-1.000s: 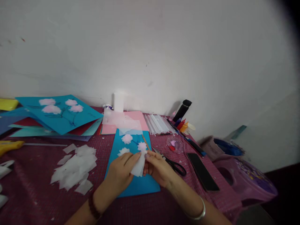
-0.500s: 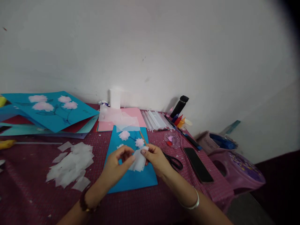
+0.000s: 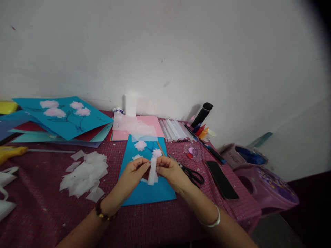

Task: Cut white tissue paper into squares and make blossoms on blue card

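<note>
Tissue strip [image 3: 152, 174], white and narrow, was between my hands, above the blue sheet [image 3: 141, 195], its lower end hanging below my fingers. Left hand [image 3: 134, 174] had thumb and fingers pinched on its left edge, near the top. Right hand [image 3: 172, 171] gripped the right side, fingers curled, thumb in front. More white showed just behind the strip; could not tell if same piece.

Flowers [image 3: 140, 145], pale pink, sat on the upper part of the sheet; one by my left hand was partly covered. Pencil [image 3: 160, 148] lay across the sheet's upper right edge. Scissors [image 3: 196, 176] lay just right of my right hand, blades partly hidden. Phone [image 3: 221, 181] farther right, dark side up. Palette [image 3: 193, 152] with pink and red paint lay beyond the scissors, near the paint bottles [image 3: 203, 133].

Tissue pile [image 3: 85, 174] lay to my left, loose squares overlapping, apart from the sheet. Pink paper [image 3: 158, 128] lay behind the sheet, thin white pieces on it. White sticks [image 3: 173, 130] lay in a row right of that. Yellow tool [image 3: 11, 153] was cut off at far left.
</note>
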The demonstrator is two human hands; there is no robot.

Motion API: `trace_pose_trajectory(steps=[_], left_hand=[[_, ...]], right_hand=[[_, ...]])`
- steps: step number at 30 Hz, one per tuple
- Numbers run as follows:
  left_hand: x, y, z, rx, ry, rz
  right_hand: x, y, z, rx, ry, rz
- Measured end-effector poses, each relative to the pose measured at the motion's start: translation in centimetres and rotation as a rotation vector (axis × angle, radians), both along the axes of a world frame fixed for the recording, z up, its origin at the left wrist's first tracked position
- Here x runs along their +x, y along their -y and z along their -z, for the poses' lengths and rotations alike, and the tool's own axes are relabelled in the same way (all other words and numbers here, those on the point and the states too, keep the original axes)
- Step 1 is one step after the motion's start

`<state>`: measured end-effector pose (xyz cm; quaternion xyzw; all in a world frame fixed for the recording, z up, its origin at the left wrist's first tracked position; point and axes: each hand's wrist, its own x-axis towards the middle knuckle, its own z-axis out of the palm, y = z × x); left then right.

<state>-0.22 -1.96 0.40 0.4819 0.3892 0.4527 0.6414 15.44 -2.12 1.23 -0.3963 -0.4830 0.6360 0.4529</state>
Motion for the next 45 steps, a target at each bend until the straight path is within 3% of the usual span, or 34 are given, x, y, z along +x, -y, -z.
trace_pose_trajectory(steps=[5, 10, 13, 16, 20, 24, 28, 32, 35, 37, 40, 45], left_hand=[[0.2, 0.0, 0.8, -0.079, 0.104, -0.015], [0.2, -0.3, 1.2, 0.055, -0.087, -0.039], [-0.7, -0.9, 0.6, 0.048, -0.16, -0.128], [-2.6, -1.8, -0.4, 0.06, -0.284, -0.136], [-5.1, -2.7, -1.5, 0.247, -0.635, -0.233], [-6.2, -3.0, -1.8, 0.464, -0.844, -0.332], [-6.5, -2.8, -1.9, 0.378, -0.677, -0.221], [-6.6, -2.3, -2.0, 0.208, -0.428, -0.022], [-6.6, -2.1, -2.1, 0.115, -0.296, 0.018], [-6.4, -2.1, -2.4, 0.051, -0.095, -0.052], [-5.4, -2.0, -2.8, 0.036, 0.239, -0.123], [-2.4, -1.8, -1.6, 0.011, 0.241, 0.067]], right_hand=[[0.1, -0.3, 0.6, 0.018, 0.049, 0.019], [0.1, -0.8, 0.8, 0.07, 0.126, 0.054], [1.5, -2.5, 0.6, 0.12, 0.192, 0.122], [4.5, -5.4, 0.4, 0.169, 0.295, 0.222], [8.9, -8.6, 0.5, 0.219, 0.487, 0.332], [10.6, -8.3, 0.2, 0.304, 0.642, 0.377], [7.9, -5.1, -1.2, 0.398, 0.673, 0.239], [2.8, -2.5, -2.1, 0.548, 0.526, -0.137], [-0.5, -2.2, -1.4, 0.406, 0.305, -0.254], [-2.1, -2.5, -0.5, 0.239, 0.193, -0.252], [-3.2, -3.4, 0.5, 0.176, 0.164, -0.177], [-2.7, -4.8, 0.5, 0.159, 0.259, -0.072]])
